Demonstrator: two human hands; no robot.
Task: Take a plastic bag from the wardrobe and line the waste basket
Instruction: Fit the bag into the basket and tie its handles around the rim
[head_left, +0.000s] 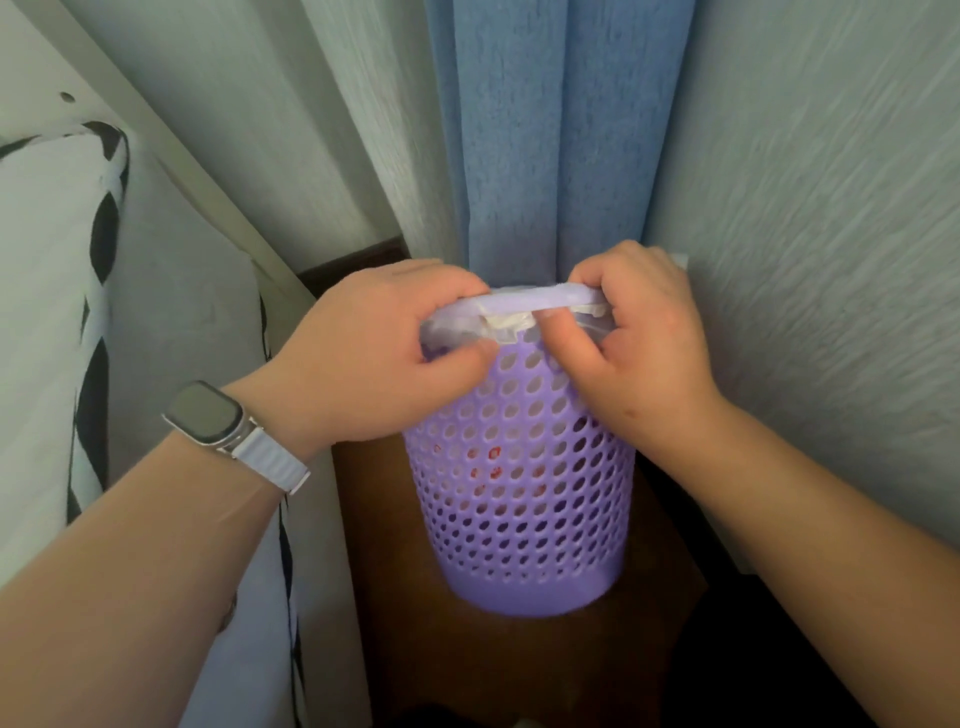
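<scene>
A purple perforated waste basket (524, 499) stands on a dark wooden floor in a corner. A thin whitish plastic bag (506, 322) lies inside it, its edge folded over the near rim; white and a few red marks show through the holes. My left hand (374, 353), with a watch on the wrist, pinches the bag against the rim's left side. My right hand (644, 332) grips bag and rim on the right side. Both hands hide most of the basket's mouth.
A blue curtain (550, 130) hangs right behind the basket, between pale textured walls. A white bed frame and black-and-white bedding (57, 312) crowd the left side. The wall on the right (831, 234) stands close to the basket.
</scene>
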